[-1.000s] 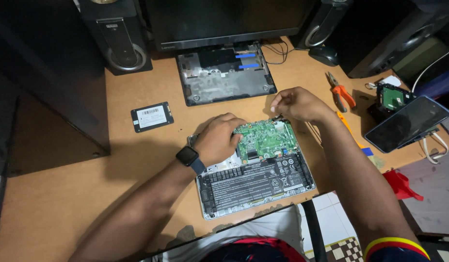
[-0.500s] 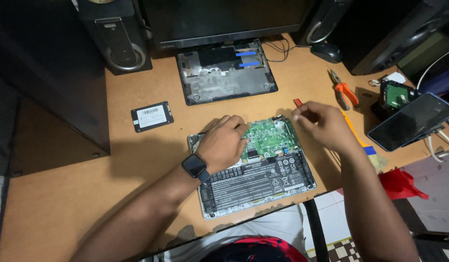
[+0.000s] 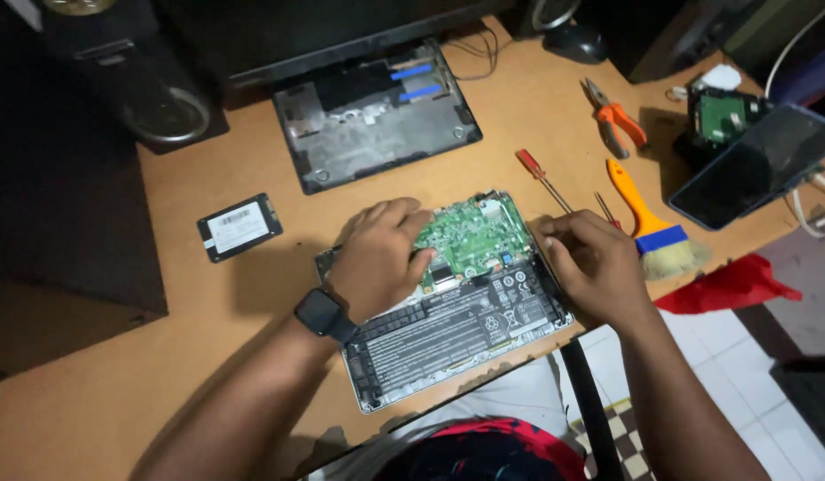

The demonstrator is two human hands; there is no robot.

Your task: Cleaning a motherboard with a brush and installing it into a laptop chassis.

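While the opened laptop (image 3: 448, 312) lay at the near edge of the wooden desk (image 3: 163, 356), both hands rested on it. The left hand (image 3: 381, 258), loosely curled with a black watch (image 3: 323, 313) on its wrist, covered the laptop's left part beside the green circuit board (image 3: 470, 233). The right hand (image 3: 591, 263), fingers bent inward, touched the laptop's right edge; whether it pinched anything could not be told. Beyond the laptop lay its removed bottom cover (image 3: 377, 116). Left of the laptop lay a flat black drive (image 3: 239, 226). Right of the laptop lay a red-handled screwdriver (image 3: 542, 178), an orange brush (image 3: 653, 223) and orange pliers (image 3: 617, 120).
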